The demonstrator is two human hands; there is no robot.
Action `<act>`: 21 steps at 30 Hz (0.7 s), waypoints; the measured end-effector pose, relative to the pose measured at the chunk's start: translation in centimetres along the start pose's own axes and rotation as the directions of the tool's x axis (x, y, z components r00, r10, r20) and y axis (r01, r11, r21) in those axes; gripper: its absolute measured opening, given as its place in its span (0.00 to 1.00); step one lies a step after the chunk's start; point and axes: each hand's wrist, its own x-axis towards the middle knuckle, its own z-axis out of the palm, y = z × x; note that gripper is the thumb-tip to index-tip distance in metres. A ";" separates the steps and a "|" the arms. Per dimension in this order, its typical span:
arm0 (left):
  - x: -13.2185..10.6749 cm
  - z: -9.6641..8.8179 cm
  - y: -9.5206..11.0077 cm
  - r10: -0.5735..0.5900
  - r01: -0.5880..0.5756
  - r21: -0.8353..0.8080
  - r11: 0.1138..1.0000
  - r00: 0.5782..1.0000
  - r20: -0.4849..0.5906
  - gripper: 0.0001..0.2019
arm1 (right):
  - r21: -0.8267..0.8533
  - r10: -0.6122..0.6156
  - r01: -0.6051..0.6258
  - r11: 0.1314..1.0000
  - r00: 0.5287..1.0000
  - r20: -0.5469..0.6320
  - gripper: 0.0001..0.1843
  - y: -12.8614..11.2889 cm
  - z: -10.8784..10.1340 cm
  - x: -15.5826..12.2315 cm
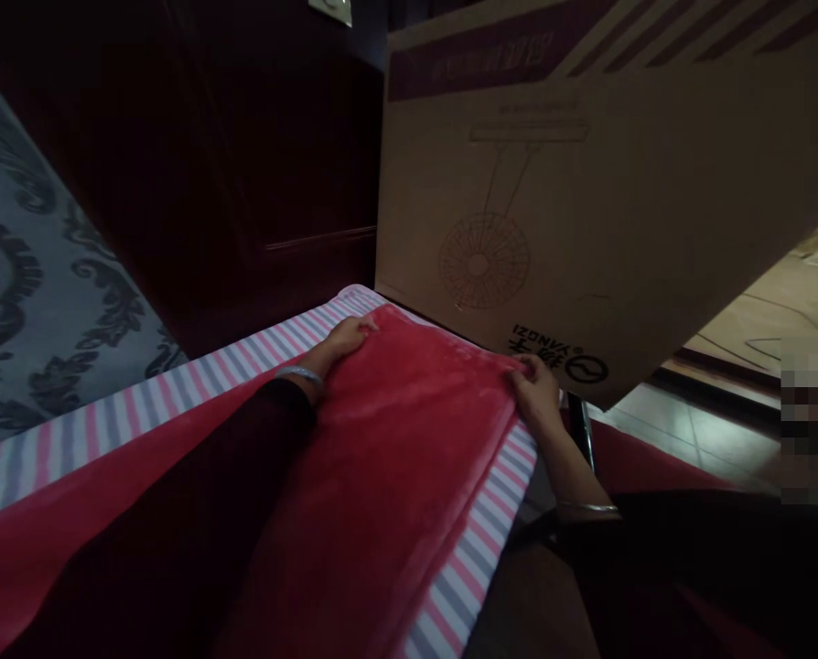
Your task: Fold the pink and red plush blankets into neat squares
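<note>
A red plush blanket (409,430) lies spread over a pink, grey and white striped sheet (107,421). My left hand (346,339) grips the blanket's far left corner, fingers curled on the edge. My right hand (536,392) pinches the far right corner at the sheet's edge. Both wrists wear thin bangles and both sleeves are dark.
A large cardboard box (587,210) printed with a fan drawing stands just behind the blanket's far edge. Dark wooden panelling (244,156) fills the back left. Patterned grey wallpaper (38,284) is at left. Tiled floor (683,426) shows at right.
</note>
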 end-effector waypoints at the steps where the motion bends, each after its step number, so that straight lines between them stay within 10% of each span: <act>1: -0.1 0.0 0.2 0.003 -0.003 0.029 1.000 1.000 -0.026 0.16 | 0.012 -0.024 0.024 1.000 1.000 0.010 0.17 -0.3 0.0 0.1; 10: 2.5 -4.8 3.4 0.276 -0.143 0.486 0.862 0.937 -0.213 0.27 | 0.097 -0.203 0.215 0.972 0.972 -0.118 0.20 -3.4 1.4 3.7; 17: 2.5 0.1 -0.3 0.026 0.022 0.561 0.827 0.997 -0.077 0.25 | -0.268 -0.075 0.091 0.959 0.995 0.069 0.18 -1.5 2.6 2.3; 21: 2.4 -0.2 -0.8 -0.009 0.024 0.551 0.834 1.000 -0.030 0.27 | -0.312 -0.086 0.110 0.944 0.992 0.089 0.20 -1.8 2.4 2.0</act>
